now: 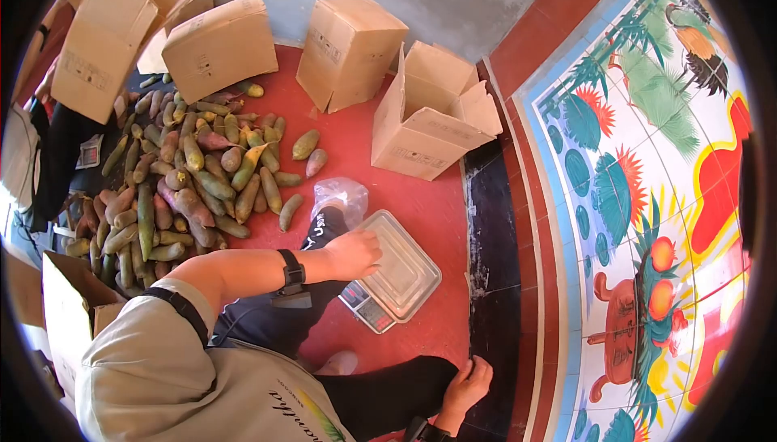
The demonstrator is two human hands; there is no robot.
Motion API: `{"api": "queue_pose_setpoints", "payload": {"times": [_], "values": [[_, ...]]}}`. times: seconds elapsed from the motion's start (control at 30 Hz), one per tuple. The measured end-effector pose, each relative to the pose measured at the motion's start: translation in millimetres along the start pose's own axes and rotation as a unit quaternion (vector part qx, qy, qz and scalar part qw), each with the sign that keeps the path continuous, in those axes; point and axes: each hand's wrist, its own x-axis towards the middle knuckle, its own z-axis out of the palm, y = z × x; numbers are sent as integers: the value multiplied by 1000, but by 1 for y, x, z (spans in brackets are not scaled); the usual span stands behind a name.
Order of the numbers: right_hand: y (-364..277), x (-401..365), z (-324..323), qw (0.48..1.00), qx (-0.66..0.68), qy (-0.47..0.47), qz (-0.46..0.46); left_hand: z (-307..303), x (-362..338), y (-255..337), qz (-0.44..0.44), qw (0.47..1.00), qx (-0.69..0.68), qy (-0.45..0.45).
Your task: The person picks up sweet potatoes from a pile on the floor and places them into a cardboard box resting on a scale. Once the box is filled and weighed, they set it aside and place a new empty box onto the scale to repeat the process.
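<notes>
The worker's left hand [354,256] is palm-down with the fingers part-curled, at the near edge of a clear plastic tray [413,268]. Whether it grips that edge or merely rests there cannot be told. The tray lies flat on a digital scale [375,315], whose display end protrudes from under it; the scale stands on the red floor [441,215] in front of the worker. The display reading is too small to make out.

The right hand [468,389] is partly open, fingers bent, with nothing seen in its hold. It is just beside a black-clad knee [388,393]; contact could not be confirmed. A dark strap with a small device [292,272] is fitted at the left wrist.

A large heap of root vegetables [194,175], green to reddish, occupies the floor to the worker's left. A few lie loose at its edge, near a clear plastic bag [348,193] by the worker's foot.

Beyond the tray stand an open carton [421,150], flaps raised, and a taller carton [344,49]. A tilted carton [222,53] is at the far side of the heap. At far left, a co-worker's arm [31,61] is beside another raised carton [105,45]. A painted tile mural [623,329] covers the facing wall.
</notes>
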Motion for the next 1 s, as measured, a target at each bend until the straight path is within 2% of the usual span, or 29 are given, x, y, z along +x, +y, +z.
{"api": "queue_pose_setpoints", "payload": {"times": [0.1,0.17,0.27,0.4,0.57,1.0], "values": [[11,-19,16,997,-39,-55,-32,0,0,1,-6,1000,9,-2],[19,-27,19,998,-47,-33,-35,0,0,1,-5,1000,20,0],[23,-35,13,1000,-8,3,25,1,4,3,1,999,32,-4],[18,-35,7,999,-34,-16,7,8,9,3,12,999,30,23],[8,-32,-2,999,-32,-20,-7,8,11,4,9,999,29,12],[-36,-9,-56,999,16,19,-27,0,11,2,-15,1000,15,14]]}}
